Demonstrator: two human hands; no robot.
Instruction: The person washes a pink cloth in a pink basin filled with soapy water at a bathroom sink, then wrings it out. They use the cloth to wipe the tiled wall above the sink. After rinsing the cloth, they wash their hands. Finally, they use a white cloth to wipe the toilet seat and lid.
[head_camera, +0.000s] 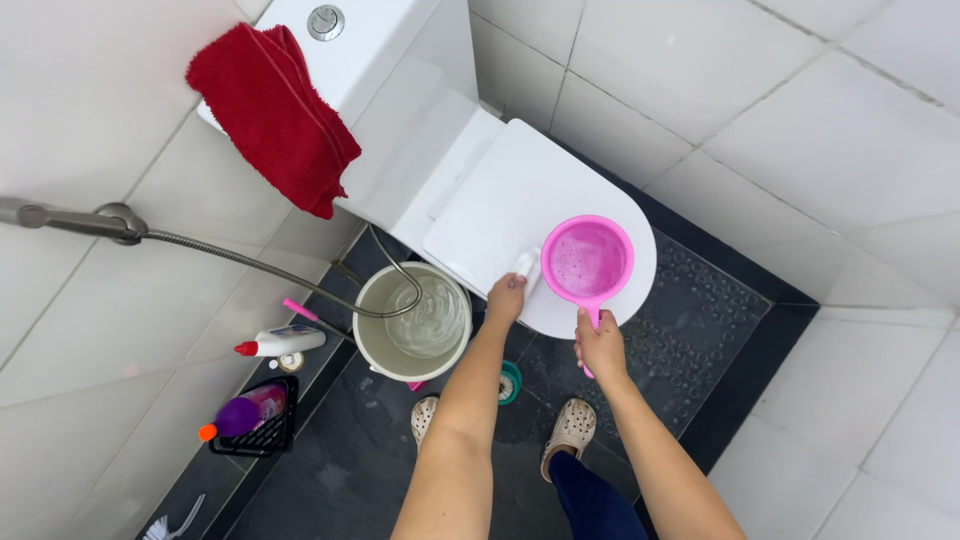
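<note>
Pink dipper (588, 260): foamy water inside, held over the closed toilet lid (500, 195).
Right hand (600, 345): fingers were wrapped tight around the dipper's handle.
Left hand (506, 298): was curled on a small white sponge (527, 265), pressing it to the lid's front edge.
Bucket (412, 322): white, with water, stood on the dark floor beside the toilet.
Red towel (272, 112): draped over the cistern (345, 50).

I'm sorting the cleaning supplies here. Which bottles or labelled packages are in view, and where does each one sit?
White bottle: lying on its side on the dark ledge left of the bucket, red cap, pale label.
Purple bottle: lying in a black wire basket below it, orange cap.
No signs or screens.
</note>
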